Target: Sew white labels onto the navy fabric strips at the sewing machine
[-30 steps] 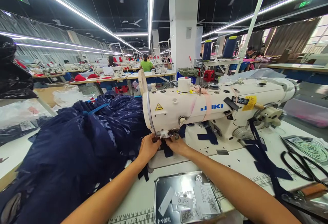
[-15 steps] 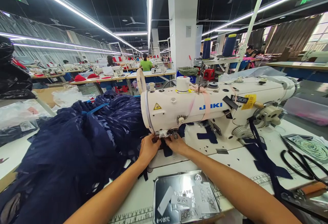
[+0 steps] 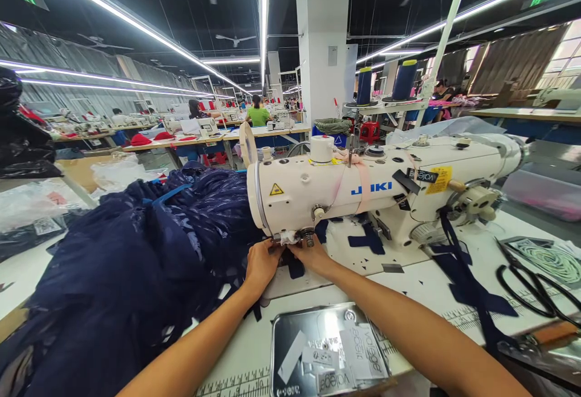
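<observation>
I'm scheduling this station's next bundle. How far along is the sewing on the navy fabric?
Done: hard to tell; the big heap of dark navy fabric lies left of the white Juki sewing machine. In hand: the left hand and right hand press a small navy fabric piece at the needle. Left: probably the loose navy strips beside the machine's base.

The sewing machine (image 3: 363, 194) stands mid-bench (image 3: 422, 288), needle end toward nine o'clock. From it, the fabric heap (image 3: 127, 264) lies at nine o'clock, the tray (image 3: 290, 330) at six, the scissors (image 3: 535, 291) at four, and the thread cones (image 3: 384, 85) behind at twelve. The left hand (image 3: 261, 264) and right hand (image 3: 313, 256) lie side by side under the needle end, on a fabric piece (image 3: 295, 267)
</observation>
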The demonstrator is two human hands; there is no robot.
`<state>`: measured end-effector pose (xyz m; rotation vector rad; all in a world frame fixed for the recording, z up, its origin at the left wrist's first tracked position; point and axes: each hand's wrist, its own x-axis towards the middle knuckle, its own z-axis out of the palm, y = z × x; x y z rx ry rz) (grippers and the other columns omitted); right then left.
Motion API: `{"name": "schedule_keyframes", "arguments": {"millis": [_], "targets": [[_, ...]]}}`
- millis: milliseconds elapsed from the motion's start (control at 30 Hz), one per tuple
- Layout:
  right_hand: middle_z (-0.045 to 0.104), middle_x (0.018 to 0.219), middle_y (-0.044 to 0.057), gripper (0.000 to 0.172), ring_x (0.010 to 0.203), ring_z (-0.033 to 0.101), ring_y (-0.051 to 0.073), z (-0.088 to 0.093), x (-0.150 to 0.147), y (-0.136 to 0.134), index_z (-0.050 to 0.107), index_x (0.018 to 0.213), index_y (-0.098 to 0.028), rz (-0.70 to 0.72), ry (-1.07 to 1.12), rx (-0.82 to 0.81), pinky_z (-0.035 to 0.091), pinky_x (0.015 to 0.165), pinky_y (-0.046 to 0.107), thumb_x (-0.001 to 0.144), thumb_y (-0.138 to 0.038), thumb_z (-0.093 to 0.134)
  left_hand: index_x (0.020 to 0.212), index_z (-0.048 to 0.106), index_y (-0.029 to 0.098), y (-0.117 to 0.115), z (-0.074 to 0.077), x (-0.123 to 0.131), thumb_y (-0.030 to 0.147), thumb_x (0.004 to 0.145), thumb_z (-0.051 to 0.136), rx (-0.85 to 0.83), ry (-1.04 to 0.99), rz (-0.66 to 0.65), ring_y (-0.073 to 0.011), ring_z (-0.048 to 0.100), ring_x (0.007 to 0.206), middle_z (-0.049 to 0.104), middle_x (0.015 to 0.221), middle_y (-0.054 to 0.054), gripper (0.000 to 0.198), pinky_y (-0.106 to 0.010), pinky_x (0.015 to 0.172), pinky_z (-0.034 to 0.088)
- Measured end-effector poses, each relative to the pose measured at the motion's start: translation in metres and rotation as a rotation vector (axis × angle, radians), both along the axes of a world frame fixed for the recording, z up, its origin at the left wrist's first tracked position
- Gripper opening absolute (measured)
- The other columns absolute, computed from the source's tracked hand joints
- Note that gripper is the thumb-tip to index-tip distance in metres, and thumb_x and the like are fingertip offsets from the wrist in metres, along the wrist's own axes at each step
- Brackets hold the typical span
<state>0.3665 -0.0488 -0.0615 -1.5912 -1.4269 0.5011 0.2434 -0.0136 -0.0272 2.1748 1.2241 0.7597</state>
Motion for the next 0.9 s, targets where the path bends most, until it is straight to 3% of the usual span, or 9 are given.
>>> {"name": "schedule_keyframes", "arguments": {"millis": [100,167,267,367,500,667,767,833,900], "targets": [[0.064,0.076,0.005,0.018,0.080,0.058,0.020,0.004,0.004,0.000,0.061,0.079,-0.016,0.028,0.002,-0.053,0.045,0.065,0.027,0.075,-0.018,0.044,0.078,0.066,0.018,-0.003,-0.002,-0.006,0.027,0.073,0.053,0.057,0.005,-0.031,-0.0229,0.062,0.082,0.069,0.083,-0.004,0.017,-0.029,0.071,0.046],[0.063,0.069,0.003,0.017,0.073,0.058,0.018,0.011,0.010,-0.003,0.062,0.070,-0.016,0.104,-0.004,-0.119,0.044,0.061,0.025,0.071,-0.013,0.046,0.078,0.066,0.018,-0.007,-0.005,-0.014,0.025,0.073,0.053,0.205,0.010,-0.106,-0.0217,0.062,0.082,0.068,0.084,-0.005,0.016,-0.030,0.075,0.046],[0.058,0.052,-0.003,0.012,0.055,0.054,0.013,0.023,0.021,-0.013,0.061,0.055,-0.017,0.317,-0.012,-0.265,0.041,0.051,0.021,0.060,-0.008,0.054,0.074,0.064,0.018,-0.013,-0.012,-0.025,0.021,0.074,0.049,0.432,0.042,-0.382,-0.0196,0.059,0.090,0.066,0.095,-0.006,0.015,-0.031,0.083,0.044],[0.056,0.048,-0.005,0.012,0.045,0.049,0.010,0.031,0.029,-0.021,0.061,0.053,-0.017,0.490,0.014,-0.383,0.038,0.045,0.019,0.056,-0.006,0.056,0.072,0.062,0.019,-0.017,-0.016,-0.031,0.016,0.075,0.045,0.444,0.087,-0.579,-0.0164,0.059,0.090,0.064,0.098,-0.007,0.017,-0.028,0.081,0.046],[0.052,0.050,-0.006,0.013,0.043,0.044,0.007,0.030,0.026,-0.021,0.058,0.060,-0.016,0.399,0.051,-0.343,0.037,0.045,0.018,0.068,-0.010,0.048,0.073,0.059,0.018,-0.027,-0.017,-0.033,0.016,0.076,0.044,0.384,0.024,-0.619,-0.0153,0.059,0.089,0.064,0.092,-0.007,0.015,-0.026,0.079,0.047],[0.047,0.052,-0.005,0.012,0.047,0.041,0.007,0.021,0.010,-0.015,0.054,0.061,-0.015,0.250,0.013,-0.270,0.033,0.046,0.018,0.072,-0.016,0.050,0.073,0.058,0.018,-0.045,-0.018,-0.037,0.016,0.072,0.049,0.381,-0.023,-0.799,-0.0153,0.060,0.084,0.065,0.093,-0.007,0.009,-0.025,0.077,0.047],[0.044,0.048,-0.007,0.014,0.048,0.040,0.007,0.024,0.007,-0.016,0.052,0.055,-0.016,0.271,-0.045,-0.302,0.031,0.046,0.018,0.068,-0.009,0.052,0.072,0.058,0.018,-0.039,-0.018,-0.034,0.018,0.076,0.046,0.446,-0.089,-0.700,-0.0142,0.059,0.074,0.065,0.078,-0.005,0.013,-0.026,0.073,0.047],[0.043,0.046,-0.007,0.016,0.047,0.039,0.007,0.030,0.007,-0.019,0.051,0.051,-0.016,0.297,-0.080,-0.344,0.030,0.046,0.018,0.065,-0.007,0.055,0.080,0.059,0.018,-0.026,-0.018,-0.031,0.019,0.079,0.042,0.493,-0.110,-0.559,-0.0145,0.059,0.076,0.066,0.080,-0.005,0.018,-0.027,0.072,0.047],[0.044,0.047,-0.007,0.016,0.049,0.040,0.007,0.036,0.010,-0.026,0.052,0.050,-0.015,0.305,-0.110,-0.371,0.030,0.047,0.017,0.062,-0.007,0.058,0.093,0.059,0.018,-0.010,-0.018,-0.028,0.020,0.080,0.041,0.541,-0.057,-0.519,-0.0156,0.060,0.080,0.065,0.091,-0.006,0.023,-0.028,0.073,0.047]]}}
